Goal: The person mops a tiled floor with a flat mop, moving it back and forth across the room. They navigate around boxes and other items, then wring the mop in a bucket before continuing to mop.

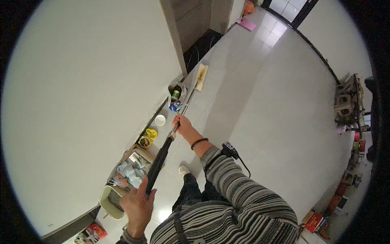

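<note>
A sponge mop with a black grip (159,161) and a metal pole runs diagonally in front of me. Its pale yellow sponge head (201,74) rests on the floor by the doorway. My right hand (183,125) is wrapped around the metal pole, above a pale collar. At the grip's near end, my left hand (138,206) holds the mop, index finger and thumb on either side of it; its other fingers are partly hidden. A plastic bag (175,94) holding a green-labelled container lies just left of the pole.
Along the left wall stand a white bowl (160,120), a yellow container (145,141), a box of cloths and bags (131,172) and a pale green bin (111,202). A pink flat item (246,24) lies far ahead. Stools (344,105) and boxes (314,222) line the right side.
</note>
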The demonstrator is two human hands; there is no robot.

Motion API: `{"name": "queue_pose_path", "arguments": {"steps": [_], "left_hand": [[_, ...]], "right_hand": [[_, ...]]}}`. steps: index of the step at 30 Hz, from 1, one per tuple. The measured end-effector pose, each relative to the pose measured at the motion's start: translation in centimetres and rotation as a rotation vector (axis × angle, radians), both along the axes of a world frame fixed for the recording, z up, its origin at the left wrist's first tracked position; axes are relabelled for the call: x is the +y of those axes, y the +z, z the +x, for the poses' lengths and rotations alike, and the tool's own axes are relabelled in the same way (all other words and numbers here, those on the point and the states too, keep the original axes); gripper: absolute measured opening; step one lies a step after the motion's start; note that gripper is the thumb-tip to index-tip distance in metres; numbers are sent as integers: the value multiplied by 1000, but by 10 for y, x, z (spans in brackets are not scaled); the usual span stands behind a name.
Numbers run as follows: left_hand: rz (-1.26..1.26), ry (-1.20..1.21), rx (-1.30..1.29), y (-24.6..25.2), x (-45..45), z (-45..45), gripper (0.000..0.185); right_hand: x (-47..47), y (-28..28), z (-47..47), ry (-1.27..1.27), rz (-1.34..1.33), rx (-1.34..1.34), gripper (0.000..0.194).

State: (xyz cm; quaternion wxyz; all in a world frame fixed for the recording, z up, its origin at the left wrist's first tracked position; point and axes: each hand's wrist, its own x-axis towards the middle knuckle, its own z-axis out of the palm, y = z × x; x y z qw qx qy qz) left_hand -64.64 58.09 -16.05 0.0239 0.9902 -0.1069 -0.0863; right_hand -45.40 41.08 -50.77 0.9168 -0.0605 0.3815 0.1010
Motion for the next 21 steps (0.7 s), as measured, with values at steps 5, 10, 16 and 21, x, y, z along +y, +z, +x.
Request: {"name": "queue_pose_path", "arguments": {"steps": [5,10,16,21], "left_hand": [[12,-109,7,-8,-37,41,47],[-49,-317,69,16,-44,74,44],[-116,-591,282,-4,-71,94,47],[-86,-896,435,-45,-124,75,45]], "right_hand": [[-40,-14,24,-88,176,49,31],[-87,-4,-12,-236,164,63,29],[-157,-46,-138,-377,-40,121,28],[-213,-67,-266,-638,-14,371,34]]}}
